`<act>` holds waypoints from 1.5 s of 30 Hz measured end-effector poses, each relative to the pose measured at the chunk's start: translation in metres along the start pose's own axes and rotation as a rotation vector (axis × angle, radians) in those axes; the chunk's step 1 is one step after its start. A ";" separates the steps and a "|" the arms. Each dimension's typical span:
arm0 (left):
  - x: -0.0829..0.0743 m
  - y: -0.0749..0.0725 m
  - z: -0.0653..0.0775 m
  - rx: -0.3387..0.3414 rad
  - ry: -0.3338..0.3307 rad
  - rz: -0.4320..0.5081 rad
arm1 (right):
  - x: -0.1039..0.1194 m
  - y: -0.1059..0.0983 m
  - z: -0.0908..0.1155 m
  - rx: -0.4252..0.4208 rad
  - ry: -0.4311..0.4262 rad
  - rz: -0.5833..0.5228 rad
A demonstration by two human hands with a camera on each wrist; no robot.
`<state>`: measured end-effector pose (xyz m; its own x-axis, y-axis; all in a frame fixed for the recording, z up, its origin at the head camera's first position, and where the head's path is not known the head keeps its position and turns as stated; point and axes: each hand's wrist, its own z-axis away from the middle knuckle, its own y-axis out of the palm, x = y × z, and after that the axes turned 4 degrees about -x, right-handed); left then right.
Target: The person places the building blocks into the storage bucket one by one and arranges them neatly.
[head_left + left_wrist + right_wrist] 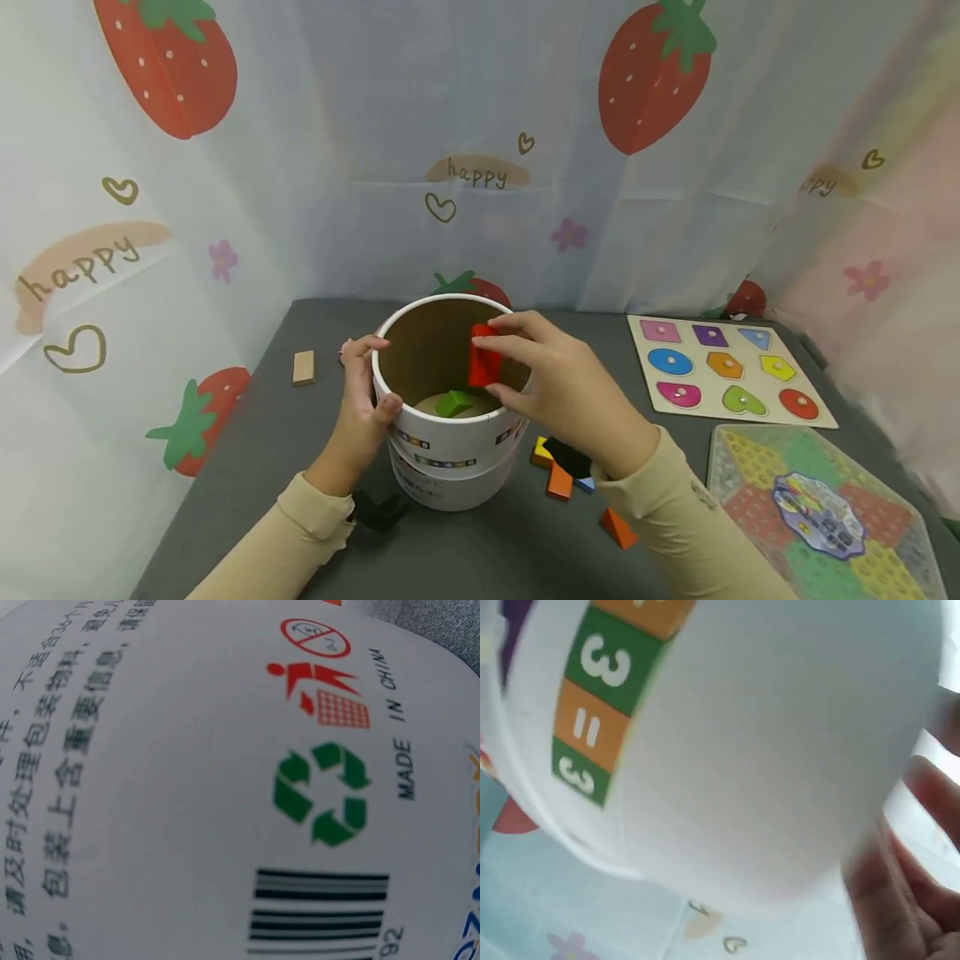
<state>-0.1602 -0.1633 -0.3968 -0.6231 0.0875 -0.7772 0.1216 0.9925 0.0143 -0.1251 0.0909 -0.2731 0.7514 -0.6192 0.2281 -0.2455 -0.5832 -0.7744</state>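
A round white bucket (459, 435) with printed number strips stands on the grey table, its open mouth towards me. My left hand (362, 421) grips its rim at the left, with fingers over the edge and the thumb at the front. Between thumb and fingers, my right hand (570, 379) pinches a red block (484, 358) upright at the right side of the bucket's mouth. On the bucket's floor lies a green block (452, 404). Close up in the left wrist view is the bucket's printed wall (187, 787). The right wrist view shows the wall (765, 765) and blurred fingers (885, 907).
Right of the bucket lie a yellow block (541, 452), an orange block (559, 482) and an orange triangular block (618, 528). A wooden block (303, 367) sits at the left. Further right are a shape puzzle board (723, 392) and a clear-lidded game box (817, 508).
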 end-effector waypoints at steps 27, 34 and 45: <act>-0.004 0.002 -0.007 0.045 0.022 0.017 | -0.037 0.048 0.176 0.484 0.881 0.179; -0.002 -0.001 -0.008 0.048 0.041 -0.007 | -0.031 0.049 0.170 0.408 0.866 0.197; 0.002 0.000 -0.001 0.017 0.060 0.070 | 0.015 -0.018 0.062 -0.214 0.277 0.062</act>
<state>-0.1623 -0.1632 -0.3981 -0.6580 0.1624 -0.7353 0.1794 0.9822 0.0564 -0.0717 0.1251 -0.2926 0.5439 -0.7586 0.3587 -0.4302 -0.6191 -0.6570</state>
